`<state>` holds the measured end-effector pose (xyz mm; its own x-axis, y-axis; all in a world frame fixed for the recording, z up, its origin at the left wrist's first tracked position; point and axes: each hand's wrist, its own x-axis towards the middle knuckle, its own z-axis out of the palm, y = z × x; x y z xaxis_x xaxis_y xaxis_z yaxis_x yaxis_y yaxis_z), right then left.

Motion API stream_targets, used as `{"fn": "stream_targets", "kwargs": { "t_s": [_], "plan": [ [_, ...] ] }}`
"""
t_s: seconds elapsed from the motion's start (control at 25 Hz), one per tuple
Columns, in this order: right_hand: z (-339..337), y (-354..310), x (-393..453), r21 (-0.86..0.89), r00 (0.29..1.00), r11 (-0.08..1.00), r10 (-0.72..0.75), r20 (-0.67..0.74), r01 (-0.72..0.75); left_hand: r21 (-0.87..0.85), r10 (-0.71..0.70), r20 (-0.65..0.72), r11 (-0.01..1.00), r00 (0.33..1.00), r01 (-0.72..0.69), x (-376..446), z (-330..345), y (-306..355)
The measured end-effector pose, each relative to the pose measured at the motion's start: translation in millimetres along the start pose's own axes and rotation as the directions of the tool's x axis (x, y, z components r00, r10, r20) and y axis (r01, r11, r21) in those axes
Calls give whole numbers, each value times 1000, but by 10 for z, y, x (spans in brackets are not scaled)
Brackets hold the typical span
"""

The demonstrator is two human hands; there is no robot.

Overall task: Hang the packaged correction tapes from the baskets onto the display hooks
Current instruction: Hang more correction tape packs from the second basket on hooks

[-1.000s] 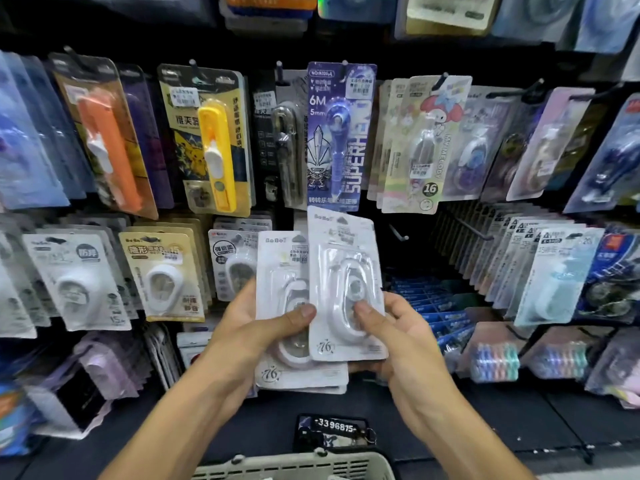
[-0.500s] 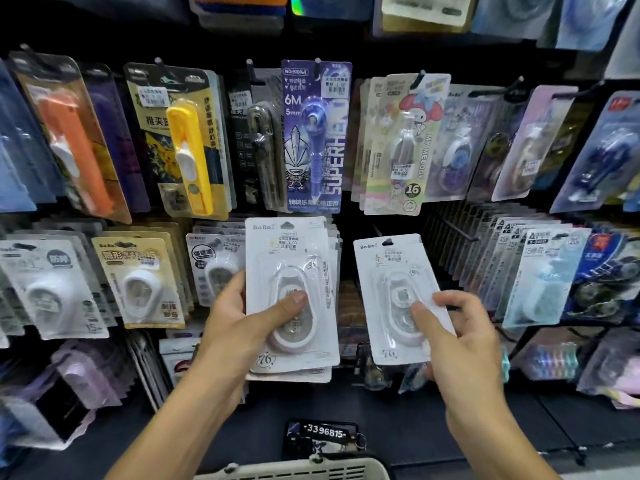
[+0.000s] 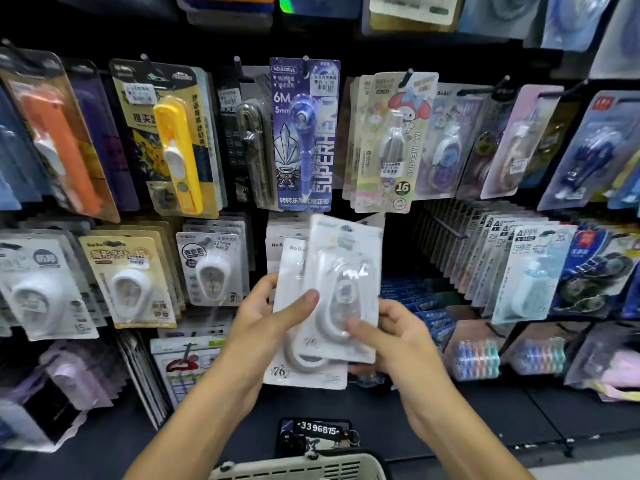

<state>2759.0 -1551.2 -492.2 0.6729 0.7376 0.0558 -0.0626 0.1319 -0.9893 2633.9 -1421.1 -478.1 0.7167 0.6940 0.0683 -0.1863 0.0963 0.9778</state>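
Black pegboard display hooks [image 3: 446, 227] carry rows of carded stationery. Centre frame, both hands grasp white blister-packed correction tapes [image 3: 341, 292]: the left hand [image 3: 266, 317] pinches a fanned stack, and the right hand [image 3: 391, 336] grips the front pack, thumb on its blister. Below, a beige plastic basket [image 3: 301, 467] rim shows.

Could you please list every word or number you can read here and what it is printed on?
"6M", "5mm", "SUPERHE…": purple package.
"MY MELODY", "16": pastel package.
"-3396815-": black tag.
"76": white packages gripped by the left hand and right hand.
Price stickers and Chinese print: too blurred.
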Motion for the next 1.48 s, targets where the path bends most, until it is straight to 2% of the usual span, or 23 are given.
{"fn": "stream_targets", "kwargs": {
  "t_s": [0.08,0.2,0.36,0.48,0.64,0.76,0.84,0.88,0.96,1.0,1.04,1.08,1.12,1.16,1.24,1.36,1.48],
  "plan": [
    [-111,-57,12,100,994,994,50,-99,-40,-41,-3,-23,999,1000,2,25,-58,7],
    [-271,-108,2,25,960,999,41,-276,-35,23,55,-127,998,990,-52,55,-103,22],
    [-360,-157,-58,-24,941,999,-36,-335,30,22,110,-180,994,977,-108,69,-125,56],
    [-334,-119,-62,-36,946,998,-58,-320,49,0,130,-189,991,973,-132,63,-98,89],
    [-262,-56,-21,83,969,996,49,-243,-29,-5,144,-177,989,974,-147,63,-39,85],
    [-98,-25,-46,-65,999,998,-20,-40,17,-36,139,-134,989,981,-145,78,65,44],
    [15,14,-56,-43,993,996,-78,88,82,-24,119,-74,992,990,-121,92,172,16],
    [51,26,-53,-5,990,994,-105,99,106,4,114,-42,994,993,-113,102,210,-3],
    [59,-2,-40,16,990,990,-141,-16,141,168,135,11,977,991,-135,108,249,-28],
    [28,-18,-32,-4,984,989,-145,-105,145,361,183,21,915,983,-178,123,223,-46],
    [-18,-31,-25,-30,972,991,-136,-192,133,600,245,45,768,968,-222,151,165,-79],
    [-68,-37,-16,-63,958,992,-125,-258,112,795,305,90,552,948,-253,172,98,-104],
    [-117,-25,-4,-96,947,990,-124,-296,100,899,334,137,353,933,-259,194,34,-118],
    [-159,-5,9,-129,939,987,-134,-316,98,941,321,169,228,932,-249,230,-23,-136],
    [-194,5,-1,-173,922,977,-176,-344,122,969,242,180,125,953,-215,279,-104,-182],
    [-173,-40,-50,-188,888,971,-215,-407,149,974,185,188,94,965,-207,308,-183,-263],
    [-165,-34,-86,-199,873,974,-191,-448,110,971,179,213,69,960,-229,314,-223,-307]
  ]
}}
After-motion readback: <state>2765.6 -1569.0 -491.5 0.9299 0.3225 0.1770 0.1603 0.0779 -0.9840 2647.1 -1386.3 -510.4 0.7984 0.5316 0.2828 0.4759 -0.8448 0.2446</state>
